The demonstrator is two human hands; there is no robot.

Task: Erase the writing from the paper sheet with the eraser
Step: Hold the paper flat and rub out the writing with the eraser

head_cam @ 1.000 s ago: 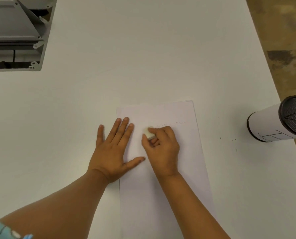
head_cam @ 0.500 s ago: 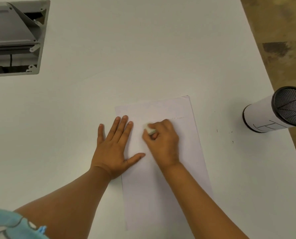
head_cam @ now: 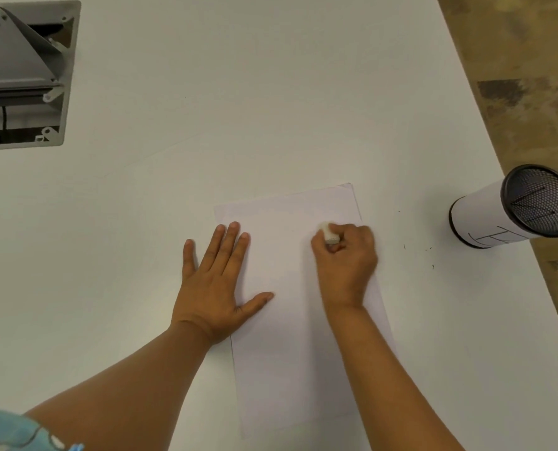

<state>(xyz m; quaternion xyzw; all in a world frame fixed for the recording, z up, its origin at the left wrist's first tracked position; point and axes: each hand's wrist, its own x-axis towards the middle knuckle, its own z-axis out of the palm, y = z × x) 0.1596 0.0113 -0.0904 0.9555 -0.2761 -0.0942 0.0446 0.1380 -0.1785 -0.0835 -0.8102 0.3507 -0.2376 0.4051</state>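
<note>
eraser (head_cam: 330, 236) mostly buried under right hand (head_cam: 346, 265) fingers (motion-blurred); any writing on paper sheet (head_cam: 280, 320) unreadable.

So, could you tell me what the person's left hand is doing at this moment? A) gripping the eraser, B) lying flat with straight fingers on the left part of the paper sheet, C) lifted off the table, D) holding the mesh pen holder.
B: the left hand lies flat with fingers spread, pressing the left part of the paper sheet, while the right hand grips the eraser.
</note>
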